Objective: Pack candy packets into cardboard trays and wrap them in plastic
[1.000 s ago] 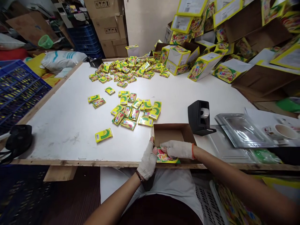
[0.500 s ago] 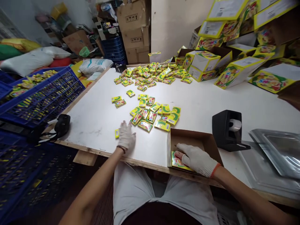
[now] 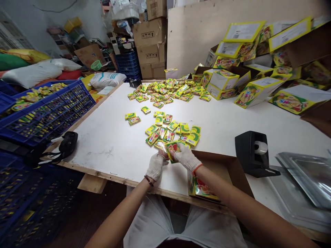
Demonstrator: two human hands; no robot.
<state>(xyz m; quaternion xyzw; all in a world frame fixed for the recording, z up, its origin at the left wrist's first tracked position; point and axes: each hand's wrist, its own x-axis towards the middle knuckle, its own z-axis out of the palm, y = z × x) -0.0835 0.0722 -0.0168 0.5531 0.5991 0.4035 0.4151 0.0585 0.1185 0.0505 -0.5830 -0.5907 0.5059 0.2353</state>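
My left hand [image 3: 155, 166] and my right hand [image 3: 186, 157], both in white knit gloves, meet at the near edge of a cluster of small yellow-green packets [image 3: 172, 130] on the white table [image 3: 108, 141]. Together they pinch one packet [image 3: 172, 148] between the fingertips, held just above the tabletop. An open brown cardboard box [image 3: 227, 172] lies under my right forearm, with colourful packets [image 3: 203, 188] lying in its near corner.
A bigger heap of packets [image 3: 165, 90] lies at the table's far end. Yellow printed cartons [image 3: 248, 93] pile up at the right. A black tape dispenser [image 3: 252, 153] and clear plastic trays [image 3: 307, 175] sit right. Blue crates [image 3: 43, 110] with packets stand left, by a black tool [image 3: 66, 144].
My left hand left the lone packet at the table edge and my right hand left the box. Both came together on one packet at the cluster's near edge. The view shifted left.
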